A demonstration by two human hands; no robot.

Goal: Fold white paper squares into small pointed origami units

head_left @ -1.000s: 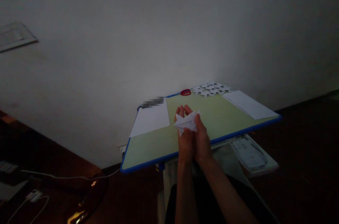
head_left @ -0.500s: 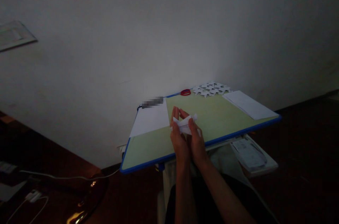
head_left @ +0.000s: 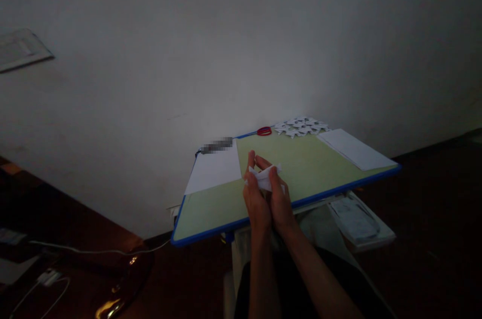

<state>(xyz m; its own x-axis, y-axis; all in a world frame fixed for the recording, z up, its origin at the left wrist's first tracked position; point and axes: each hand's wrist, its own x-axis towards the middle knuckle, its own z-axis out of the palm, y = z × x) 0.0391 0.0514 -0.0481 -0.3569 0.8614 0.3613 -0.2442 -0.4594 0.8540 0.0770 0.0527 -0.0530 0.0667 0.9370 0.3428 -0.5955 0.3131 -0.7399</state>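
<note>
Between my two hands is a small piece of folded white paper (head_left: 263, 178), held just above the front part of the table. My left hand (head_left: 256, 203) grips its left end, thumb on top and fingers pointing away from me. On the right end, the thumb of my right hand (head_left: 279, 203) presses down while the fingers curl behind. Both wrists are close together. Parts of the paper are covered by the thumbs, and its exact folds are too dim to make out.
The table (head_left: 211, 208) has a pale green top and blue rim. Red-handled scissors (head_left: 264, 131) and several folded white paper pieces (head_left: 301, 126) lie along its back edge. White sheets (head_left: 356, 149) are at right, another sheet (head_left: 216, 171) at left. A white cable (head_left: 113, 253) runs at lower left.
The left fingers have drawn closer together and the left thumb has shifted slightly right on the paper. The paper's left end has moved a little inward. The table items stay put.
</note>
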